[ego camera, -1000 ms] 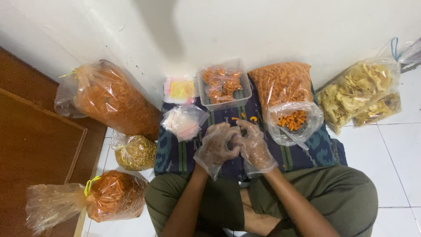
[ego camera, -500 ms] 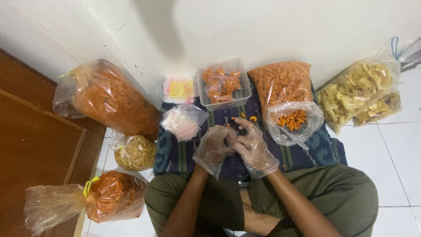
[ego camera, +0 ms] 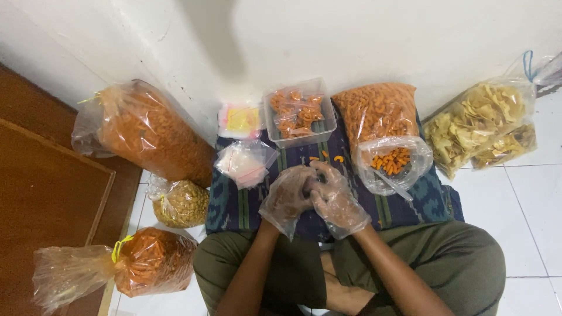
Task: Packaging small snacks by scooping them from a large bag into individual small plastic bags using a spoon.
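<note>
Left hand [ego camera: 287,199]: in a loose clear plastic glove, held over the patterned cloth [ego camera: 234,205] just ahead of the lap. Fingers curled inward against the right hand; whether they grip anything cannot be told, as the crumpled glove film hides the fingertips.

Right hand [ego camera: 335,200]: gloved likewise, pressed against the left hand, fingers bent and closed toward it. What lies between the two hands is not visible.

Patterned cloth: dark blue with green stripes, spread on the white tiled floor [ego camera: 527,199], carrying the items listed next.

Loose orange snacks [ego camera: 331,157]: a few curled pieces lying on the cloth just beyond the hands.

Small clear bag [ego camera: 246,162]: whitish contents, on the cloth, ahead and left of the hands.

Open bag [ego camera: 393,164]: clear, mouth rolled wide, a little heap of orange snack pieces inside, near the right hand.

Clear plastic tub [ego camera: 298,112]: rectangular, holding small packed bags of orange snacks, farther back.

Yellow-and-pink packet [ego camera: 240,120]: just left of the tub, by the wall.

Large orange snack bag [ego camera: 374,110]: full, right of the tub.

Bag of pale yellow chips [ego camera: 477,126]: far right, on the floor against the wall.

Left side, on the floor: tied orange bag [ego camera: 146,260], nearest; bag of brownish nuts [ego camera: 180,203]; big orange sack [ego camera: 149,131], farthest.
</note>
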